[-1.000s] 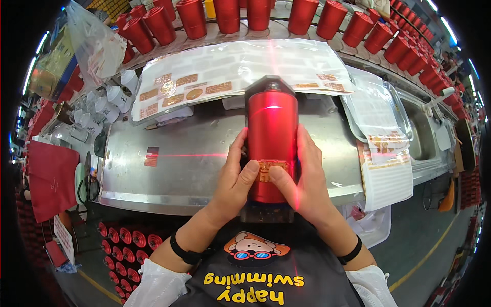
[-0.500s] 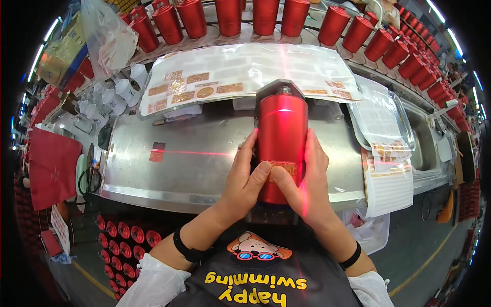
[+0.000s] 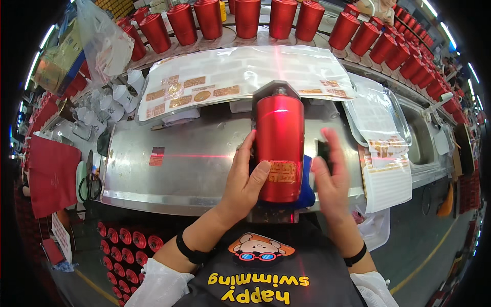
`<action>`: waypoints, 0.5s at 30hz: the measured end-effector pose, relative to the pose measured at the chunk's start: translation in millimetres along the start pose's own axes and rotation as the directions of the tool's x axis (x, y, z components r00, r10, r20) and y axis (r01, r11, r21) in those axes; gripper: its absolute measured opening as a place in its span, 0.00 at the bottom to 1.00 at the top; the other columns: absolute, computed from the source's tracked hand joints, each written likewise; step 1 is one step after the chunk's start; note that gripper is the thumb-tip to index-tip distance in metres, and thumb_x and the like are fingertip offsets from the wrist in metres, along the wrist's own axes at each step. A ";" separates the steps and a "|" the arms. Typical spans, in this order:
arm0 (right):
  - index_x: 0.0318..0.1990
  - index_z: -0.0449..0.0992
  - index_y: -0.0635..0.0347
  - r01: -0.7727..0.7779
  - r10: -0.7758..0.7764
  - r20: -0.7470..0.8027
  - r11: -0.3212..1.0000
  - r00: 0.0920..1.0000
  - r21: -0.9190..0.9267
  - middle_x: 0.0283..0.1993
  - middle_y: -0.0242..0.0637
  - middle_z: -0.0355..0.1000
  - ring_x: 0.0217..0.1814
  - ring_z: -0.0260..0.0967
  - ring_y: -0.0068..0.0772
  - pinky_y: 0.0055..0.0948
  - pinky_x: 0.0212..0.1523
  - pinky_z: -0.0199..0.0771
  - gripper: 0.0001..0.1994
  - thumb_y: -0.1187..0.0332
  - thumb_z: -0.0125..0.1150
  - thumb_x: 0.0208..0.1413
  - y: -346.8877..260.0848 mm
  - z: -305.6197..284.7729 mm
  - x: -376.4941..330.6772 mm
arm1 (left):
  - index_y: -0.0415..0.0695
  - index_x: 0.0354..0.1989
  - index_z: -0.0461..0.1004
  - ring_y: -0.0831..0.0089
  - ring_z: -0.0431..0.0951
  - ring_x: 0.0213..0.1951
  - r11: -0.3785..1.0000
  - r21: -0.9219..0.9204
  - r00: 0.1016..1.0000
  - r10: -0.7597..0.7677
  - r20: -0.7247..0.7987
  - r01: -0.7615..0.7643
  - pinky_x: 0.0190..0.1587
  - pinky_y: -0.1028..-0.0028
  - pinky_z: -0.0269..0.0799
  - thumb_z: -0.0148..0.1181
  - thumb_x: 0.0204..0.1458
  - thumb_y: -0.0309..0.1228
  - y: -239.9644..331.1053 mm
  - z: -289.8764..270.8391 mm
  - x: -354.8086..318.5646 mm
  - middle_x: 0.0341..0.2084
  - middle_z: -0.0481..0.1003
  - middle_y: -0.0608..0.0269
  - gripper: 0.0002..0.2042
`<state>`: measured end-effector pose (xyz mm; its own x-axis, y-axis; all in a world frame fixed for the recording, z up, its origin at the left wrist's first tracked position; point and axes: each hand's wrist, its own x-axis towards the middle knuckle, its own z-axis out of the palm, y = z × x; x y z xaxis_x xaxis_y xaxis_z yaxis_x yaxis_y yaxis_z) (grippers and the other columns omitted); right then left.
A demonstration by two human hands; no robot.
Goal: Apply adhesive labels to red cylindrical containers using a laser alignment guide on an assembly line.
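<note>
Here we have a red metal tumbler (image 3: pixel 279 146) lying on its side in a grey holder (image 3: pixel 276 92) at the middle of the steel workbench (image 3: pixel 194 169), its far end seated in the holder and its near end pointing toward us. A gold decal (image 3: pixel 282 172) sits on its upper face near the near end. We judge the tumbler to be stiff and fairly light if empty, with a smooth coated skin that could slip under a loose hold; the decal looks like the delicate part, easy to wrinkle or shift. The sides of the body, clear of the decal, seem the best place to take hold.

Our left hand (image 3: pixel 245 179) wraps the left side of the tumbler, fingers curled against it and the thumb pressed at the left edge of the decal. Our right hand (image 3: pixel 331 176) stands just right of the tumbler, apart from it, fingers closed around a small dark block (image 3: pixel 323 151). A blue cloth (image 3: pixel 306 184) lies between that hand and the tumbler.

Farther off, clear sheets of gold decals (image 3: pixel 204 87) are spread across the far side of the bench, and a metal tray (image 3: pixel 381 115) with more sheets lies to the right. A row of red tumblers (image 3: pixel 286 18) lines the far edge, and a thin red light line (image 3: pixel 199 156) crosses the bench top.
</note>
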<state>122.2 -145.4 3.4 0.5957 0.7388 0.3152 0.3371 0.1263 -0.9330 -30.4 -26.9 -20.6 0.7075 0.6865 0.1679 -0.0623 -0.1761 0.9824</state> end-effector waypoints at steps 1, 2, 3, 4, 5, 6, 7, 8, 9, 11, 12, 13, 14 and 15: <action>0.68 0.53 0.68 0.034 -0.036 -0.097 0.999 0.995 -0.015 0.64 0.45 0.62 0.61 0.63 0.31 0.28 0.60 0.64 0.27 0.75 0.50 0.62 -12.4 -6.4 0.4 | 0.31 0.67 0.48 0.57 0.59 0.63 1.000 0.002 1.000 -0.001 -0.002 0.001 0.65 0.65 0.52 0.48 0.63 0.42 0.2 0.8 -0.2 0.61 0.58 0.42 0.32; 0.67 0.56 0.67 0.013 -0.008 -0.083 0.999 0.996 0.049 0.63 0.44 0.63 0.57 0.65 0.28 0.27 0.56 0.67 0.25 0.76 0.50 0.62 -27.6 -6.3 2.0 | 0.31 0.67 0.48 0.57 0.59 0.63 1.000 0.001 1.000 0.026 -0.011 -0.026 0.65 0.65 0.52 0.48 0.63 0.42 0.3 1.7 0.7 0.61 0.58 0.42 0.32; 0.66 0.58 0.66 -0.013 0.021 -0.074 0.994 0.997 0.112 0.61 0.42 0.64 0.52 0.68 0.25 0.26 0.52 0.69 0.24 0.77 0.50 0.62 -44.2 -2.7 2.0 | 0.31 0.67 0.48 0.58 0.60 0.63 0.999 0.000 0.999 0.052 -0.015 -0.052 0.65 0.65 0.53 0.48 0.63 0.42 0.0 2.6 0.2 0.61 0.59 0.42 0.32; 0.63 0.62 0.65 0.020 -0.022 -0.022 0.997 1.000 -0.073 0.54 0.41 0.68 0.50 0.68 0.24 0.25 0.49 0.70 0.21 0.75 0.52 0.62 -62.6 3.6 3.1 | 0.31 0.67 0.48 0.58 0.60 0.63 0.999 0.003 0.999 0.050 -0.012 -0.050 0.65 0.65 0.53 0.48 0.63 0.42 0.0 1.9 0.2 0.61 0.59 0.42 0.32; 0.59 0.65 0.65 0.092 -0.088 0.035 0.988 0.996 -0.127 0.46 0.38 0.71 0.46 0.69 0.23 0.24 0.45 0.70 0.18 0.75 0.52 0.62 -63.9 13.7 8.6 | 0.31 0.67 0.48 0.58 0.60 0.63 1.000 0.002 1.000 0.006 -0.017 -0.006 0.65 0.66 0.53 0.48 0.63 0.42 0.0 0.6 -0.6 0.61 0.59 0.43 0.32; 0.57 0.66 0.66 0.161 -0.147 0.084 0.969 0.986 -0.188 0.41 0.40 0.72 0.40 0.70 0.26 0.26 0.39 0.71 0.17 0.75 0.53 0.60 -57.7 21.2 12.0 | 0.31 0.67 0.48 0.58 0.60 0.63 0.999 -0.001 0.999 -0.037 -0.018 0.037 0.64 0.66 0.53 0.49 0.63 0.42 0.2 -0.3 -1.2 0.61 0.59 0.43 0.32; 0.55 0.66 0.66 0.231 -0.202 0.138 0.942 0.970 -0.244 0.36 0.43 0.74 0.34 0.72 0.29 0.28 0.33 0.72 0.17 0.76 0.55 0.59 -49.0 26.4 13.5 | 0.31 0.67 0.48 0.58 0.60 0.63 0.999 0.001 0.999 -0.038 -0.013 0.038 0.64 0.66 0.53 0.49 0.63 0.42 1.3 -0.6 0.1 0.61 0.59 0.43 0.32; 0.53 0.67 0.65 0.193 -0.160 0.137 0.940 0.978 -0.281 0.35 0.41 0.74 0.34 0.72 0.29 0.27 0.34 0.71 0.15 0.75 0.55 0.59 -45.4 26.8 13.1 | 0.31 0.67 0.48 0.58 0.60 0.63 1.000 -0.014 1.000 -0.010 -0.007 0.010 0.64 0.66 0.53 0.49 0.63 0.42 3.3 -0.7 2.3 0.61 0.58 0.43 0.33; 0.53 0.67 0.65 0.192 -0.157 0.143 0.940 0.977 -0.280 0.35 0.41 0.74 0.34 0.72 0.29 0.27 0.34 0.71 0.15 0.75 0.55 0.59 -43.9 24.8 11.6 | 0.31 0.67 0.48 0.58 0.60 0.63 0.999 -0.032 1.000 0.016 -0.010 -0.017 0.65 0.66 0.53 0.49 0.63 0.42 4.9 0.1 2.7 0.62 0.58 0.43 0.33; 0.53 0.67 0.64 -0.100 0.104 0.024 0.987 0.994 -0.130 0.34 0.40 0.73 0.33 0.70 0.25 0.26 0.37 0.70 0.15 0.72 0.55 0.60 -41.0 18.6 5.9 | 0.31 0.67 0.48 0.59 0.60 0.63 1.000 0.000 1.000 0.004 -0.013 -0.004 0.65 0.66 0.52 0.49 0.63 0.42 6.1 0.7 2.1 0.62 0.58 0.43 0.33; 0.53 0.67 0.64 -0.111 0.115 0.036 0.990 0.993 -0.083 0.33 0.36 0.72 0.34 0.67 0.22 0.24 0.39 0.69 0.14 0.71 0.53 0.61 -36.7 14.9 2.8 | 0.31 0.67 0.48 0.59 0.60 0.63 0.999 0.036 1.000 -0.004 -0.010 0.004 0.65 0.66 0.52 0.50 0.63 0.42 6.5 0.5 1.0 0.62 0.58 0.43 0.33; 0.53 0.67 0.64 -0.110 0.114 0.046 0.990 0.992 -0.083 0.33 0.36 0.72 0.34 0.67 0.22 0.24 0.39 0.69 0.14 0.71 0.53 0.61 -34.6 14.1 0.4 | 0.31 0.67 0.48 0.59 0.60 0.63 0.999 0.036 1.000 -0.006 -0.020 0.007 0.65 0.66 0.52 0.50 0.63 0.42 5.6 0.5 -1.1 0.62 0.58 0.43 0.33; 0.53 0.68 0.64 -0.114 0.117 0.040 0.991 0.992 -0.065 0.34 0.35 0.71 0.35 0.66 0.21 0.23 0.38 0.69 0.14 0.71 0.52 0.62 -33.2 14.2 -1.8 | 0.31 0.68 0.47 0.56 0.61 0.63 0.999 -0.045 0.999 0.000 -0.034 -0.001 0.66 0.64 0.50 0.50 0.62 0.42 4.1 0.5 -4.2 0.62 0.58 0.41 0.34; 0.53 0.68 0.64 -0.119 0.120 0.029 0.992 0.992 -0.049 0.34 0.33 0.71 0.35 0.66 0.19 0.22 0.38 0.68 0.13 0.71 0.52 0.62 -31.2 12.5 -2.6 | 0.30 0.68 0.46 0.53 0.61 0.63 0.992 -0.127 0.999 0.006 -0.044 -0.011 0.67 0.62 0.48 0.51 0.62 0.42 2.7 1.2 -6.0 0.63 0.58 0.40 0.35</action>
<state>101.0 -143.0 29.5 0.6107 0.7673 0.1956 0.2993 0.0051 -0.9542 -34.0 -32.4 -19.1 0.6755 0.7159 0.1768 -0.1591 -0.0926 0.9829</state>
